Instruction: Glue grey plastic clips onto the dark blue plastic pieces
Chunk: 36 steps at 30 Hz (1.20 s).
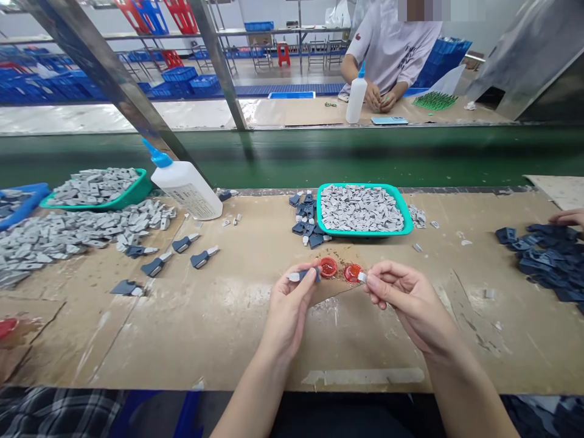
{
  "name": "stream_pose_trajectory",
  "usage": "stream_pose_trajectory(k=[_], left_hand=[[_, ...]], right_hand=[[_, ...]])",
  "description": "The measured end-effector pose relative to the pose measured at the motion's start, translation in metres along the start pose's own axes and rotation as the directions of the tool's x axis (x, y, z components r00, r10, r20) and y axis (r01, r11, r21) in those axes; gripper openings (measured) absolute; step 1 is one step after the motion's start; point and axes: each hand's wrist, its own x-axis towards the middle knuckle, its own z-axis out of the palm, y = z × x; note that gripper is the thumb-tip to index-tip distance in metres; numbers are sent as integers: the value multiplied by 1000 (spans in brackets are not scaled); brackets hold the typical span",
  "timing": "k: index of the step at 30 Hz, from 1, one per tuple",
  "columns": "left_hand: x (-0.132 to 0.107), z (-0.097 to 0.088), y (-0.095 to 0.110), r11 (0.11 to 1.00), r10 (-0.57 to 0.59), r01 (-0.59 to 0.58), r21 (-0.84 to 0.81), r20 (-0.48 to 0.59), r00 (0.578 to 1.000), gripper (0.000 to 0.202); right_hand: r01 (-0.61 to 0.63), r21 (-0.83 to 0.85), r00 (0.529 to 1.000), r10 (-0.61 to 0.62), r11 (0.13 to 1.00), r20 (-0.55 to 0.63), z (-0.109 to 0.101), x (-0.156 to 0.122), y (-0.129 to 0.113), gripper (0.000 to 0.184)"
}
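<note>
bench (205, 340): cardboard-topped, under turquoise tray (407, 224). white bottle (189, 188): left of tray. left hand (292, 298), right hand (406, 289): near side of tray, fingertips pinched closed. dark-blue part (302, 275): in left pinch, below tray's left edge. red cups (328, 267): near side of tray. small pale piece (362, 277): in right pinch, near side of tray.

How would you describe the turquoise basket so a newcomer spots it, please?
On the brown table, find the two red cups. Just beyond them sits the turquoise basket, heaped with grey pieces; unlike the green basket far left, it has dark blue pieces crowding its left side.
</note>
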Motion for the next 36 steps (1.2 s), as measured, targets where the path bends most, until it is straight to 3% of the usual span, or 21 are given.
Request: stream_pose_trajectory(k=[3, 7, 14, 20, 27, 36], left_hand=[[-5, -2, 1, 992, 72, -73, 102, 17, 997, 43], [-12, 0, 6, 980, 114, -132, 148, 123, 986, 63], [-17, 5, 6, 959, 201, -227, 170, 157, 967, 23], [-19, 7, 4, 941, 254, -284, 183, 168, 952, 24], [-22, 10, 5, 944, 231, -274, 183, 223, 947, 31], [-20, 10, 1, 902, 217, -308, 303, 300, 929, 40]], right_hand=[[-8, -12, 1000, 8, 1000, -9, 1, 0, 1, 19], [-11, -29, 1000, 11, 1000, 0, 3, 0, 0, 21], [-15, -48, 999, 17, 999, 38, 10, -2, 0, 22], [3, -47, 995, 1, 999, 102, 18, -3, -3, 21], [-17, -106, 990, 31, 994, 136, 21, -1, -3, 26], [-15, -158, 986, 41, 987, 164, 28, -1, 3, 32]])
